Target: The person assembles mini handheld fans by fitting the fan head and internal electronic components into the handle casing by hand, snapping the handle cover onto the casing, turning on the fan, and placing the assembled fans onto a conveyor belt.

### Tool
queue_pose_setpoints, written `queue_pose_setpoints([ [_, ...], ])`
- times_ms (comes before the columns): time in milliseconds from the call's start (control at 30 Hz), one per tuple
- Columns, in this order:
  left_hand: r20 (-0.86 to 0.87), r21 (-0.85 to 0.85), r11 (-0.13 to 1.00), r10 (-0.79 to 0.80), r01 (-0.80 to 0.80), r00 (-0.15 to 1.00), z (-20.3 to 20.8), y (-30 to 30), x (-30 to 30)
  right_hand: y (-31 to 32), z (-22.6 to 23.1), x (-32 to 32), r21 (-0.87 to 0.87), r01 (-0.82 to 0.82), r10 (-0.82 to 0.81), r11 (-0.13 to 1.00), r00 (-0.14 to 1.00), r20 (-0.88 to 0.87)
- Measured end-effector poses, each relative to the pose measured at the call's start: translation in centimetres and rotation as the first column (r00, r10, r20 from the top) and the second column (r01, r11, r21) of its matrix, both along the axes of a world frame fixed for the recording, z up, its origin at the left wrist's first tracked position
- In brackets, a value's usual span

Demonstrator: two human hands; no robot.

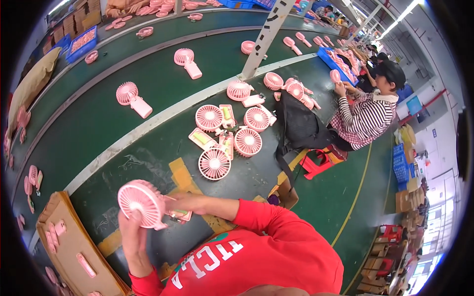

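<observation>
My left hand (pixel 131 232) is closed round the head of a pink handheld fan (pixel 140 203), its thumb pressed on the round grille. On the fan's right side, my right hand (pixel 186 201) is closed at the handle. The fan hides part of its fingers. Below that hand shows an opened handle part (pixel 180 215) with small parts inside, too small to tell. Ahead on the bench sits a cluster of pink fans, among them one fan (pixel 215 163) and another fan (pixel 248 142). Several of their handles (pixel 202 138) lie open with yellow-green pieces inside.
A cardboard tray (pixel 74 246) with pink handle pieces stands at the left. Beyond a metal rail (pixel 123 143), fans lie on a green conveyor (pixel 163 93). A black bag (pixel 298 121) rests at the bench's right edge, near a seated co-worker (pixel 368 108). A post (pixel 266 39) rises from the rail.
</observation>
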State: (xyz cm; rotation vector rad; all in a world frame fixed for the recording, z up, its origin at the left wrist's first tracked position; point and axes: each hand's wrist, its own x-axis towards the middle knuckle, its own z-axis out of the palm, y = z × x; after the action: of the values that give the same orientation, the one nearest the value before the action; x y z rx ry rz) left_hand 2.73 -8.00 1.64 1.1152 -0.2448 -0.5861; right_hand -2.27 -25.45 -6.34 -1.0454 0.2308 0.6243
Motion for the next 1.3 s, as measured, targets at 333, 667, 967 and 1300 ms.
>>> queue_pose_setpoints([
  [333, 0.103, 0.259, 0.924, 0.263, -0.281, 0.959, -1.9, -0.6, 0.3, 0.5, 4.4, -0.8, -0.055, -0.087, 0.091, 0.995, 0.993, 0.071],
  [667, 0.055, 0.191, 0.894, 0.403, -0.406, 0.913, -3.4, -1.9, 0.4, 1.3, 2.4, -1.3, 0.04, 0.113, -0.114, 0.993, 0.993, 0.032],
  [967, 0.112, 0.296, 0.886, 0.341, -0.358, 0.934, -4.2, -1.0, 0.4, 2.0, 2.2, -1.1, 0.003, 0.135, -0.132, 0.991, 0.966, 0.22],
  [1300, 0.047, 0.187, 0.911, 0.365, -0.368, 0.93, -3.9, -1.5, -0.1, 0.9, 2.4, -0.3, 0.035, 0.022, -0.027, 0.999, 0.989, 0.149],
])
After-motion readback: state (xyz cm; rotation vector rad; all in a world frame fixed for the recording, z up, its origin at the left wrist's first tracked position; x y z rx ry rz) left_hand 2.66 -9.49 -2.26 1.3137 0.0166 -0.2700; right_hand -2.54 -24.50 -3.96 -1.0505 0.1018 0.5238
